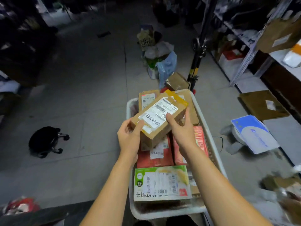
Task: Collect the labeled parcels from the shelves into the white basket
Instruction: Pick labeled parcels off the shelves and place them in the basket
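Observation:
A brown cardboard parcel (160, 114) with a white shipping label and yellow tape sits tilted above the white basket (210, 121). My left hand (129, 136) grips its near left corner. My right hand (181, 128) holds its right side, thumb on the label. In the basket lie a green-and-white labeled box (162, 182) at the near end, red boxes (201, 141) in the middle and brown parcels (147, 99) at the far end.
Metal shelves (254, 46) with parcels run along the right. On the floor lie a blue-and-white mailer (254, 134), a flat brown box (262, 105), a small brown box (177, 82) and stuffed bags (160, 61). A black rolling stool (44, 141) stands at the left.

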